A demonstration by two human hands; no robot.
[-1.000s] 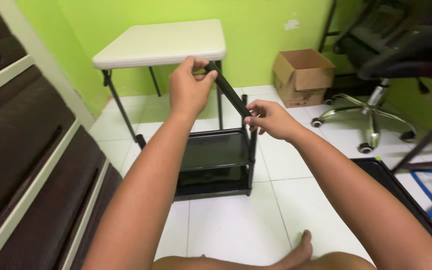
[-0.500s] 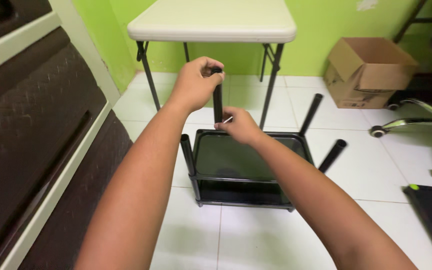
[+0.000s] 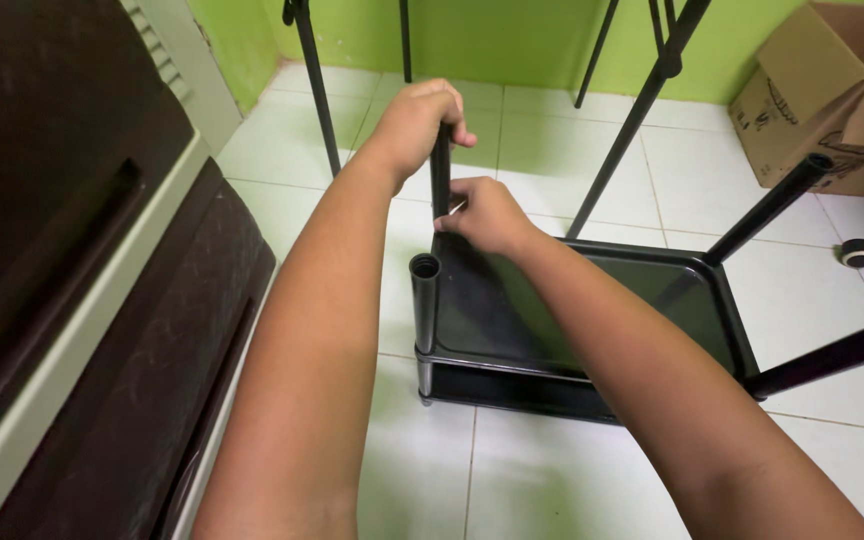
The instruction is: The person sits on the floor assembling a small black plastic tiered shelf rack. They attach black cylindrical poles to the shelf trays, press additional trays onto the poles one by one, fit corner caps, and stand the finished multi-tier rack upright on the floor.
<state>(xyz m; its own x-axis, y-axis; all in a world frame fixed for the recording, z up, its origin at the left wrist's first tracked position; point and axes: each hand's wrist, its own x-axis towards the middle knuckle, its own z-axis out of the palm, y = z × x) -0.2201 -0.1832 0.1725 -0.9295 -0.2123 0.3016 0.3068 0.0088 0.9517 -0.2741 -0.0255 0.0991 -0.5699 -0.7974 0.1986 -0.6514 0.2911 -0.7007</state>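
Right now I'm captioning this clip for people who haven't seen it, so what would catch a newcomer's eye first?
First, the two bare arms reaching to mid-frame: the left hand wraps a black upright tube, and the right hand sits at its base on the far left corner of a black plastic shelf tray on the white tiled floor. Next come the bright green wall behind and the cardboard box at upper right.

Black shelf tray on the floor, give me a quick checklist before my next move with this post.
1. Left hand gripping post: ok.
2. Right hand at the post's base: ok.
3. Post upright: ok.
4. Post fully seated in its corner: cannot tell, hand hides it.
5. Tray flat on tiles: ok.
6. Near short post in its corner: ok.
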